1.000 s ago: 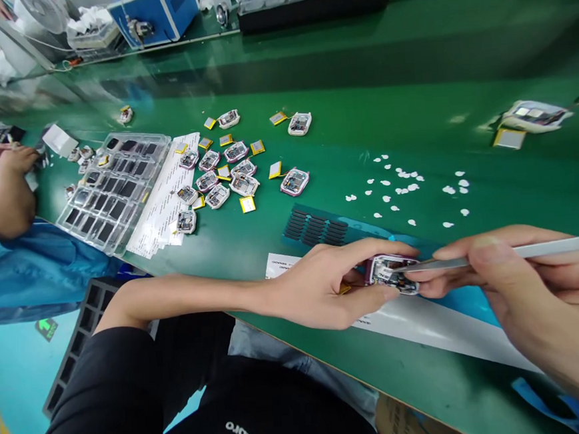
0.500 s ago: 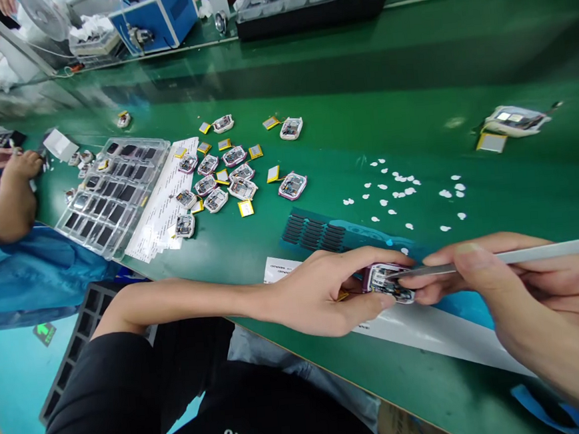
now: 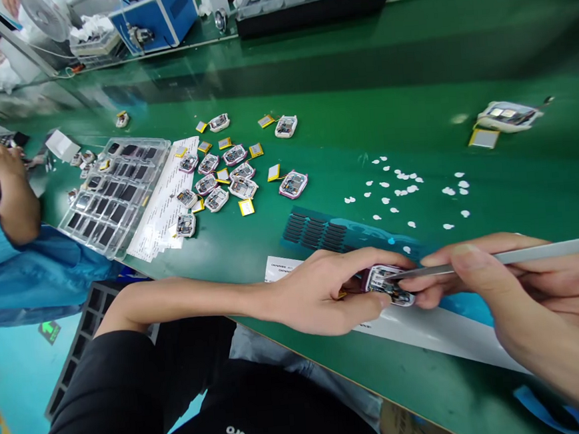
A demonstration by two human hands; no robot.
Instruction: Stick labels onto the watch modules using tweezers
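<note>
Between the thumb and fingers of my left hand (image 3: 326, 294) is a small smartwatch case (image 3: 391, 286), its inner circuitry facing up. My right hand (image 3: 495, 288) grips metal tweezers (image 3: 537, 251), whose tips reach into the case. Fingertips of the right hand are close to the case's right edge; whether they touch it I cannot tell. Under both hands lies a white printed sheet (image 3: 429, 334). Just beyond them, a teal film sheet (image 3: 365, 230) carries rows of black strips (image 3: 315, 231).
Several open watch cases (image 3: 243, 187) with yellow-edged batteries lie to the left, near a clear tray (image 3: 117, 190) of dark screens. White stickers (image 3: 407, 187) are scattered ahead. Another case (image 3: 507, 116) sits at far right. A co-worker's arm (image 3: 17, 198) is at left.
My hands, the watch case and the tweezers keep nearly the same position. The co-worker's hands at the left have shifted. The view has moved slightly.
</note>
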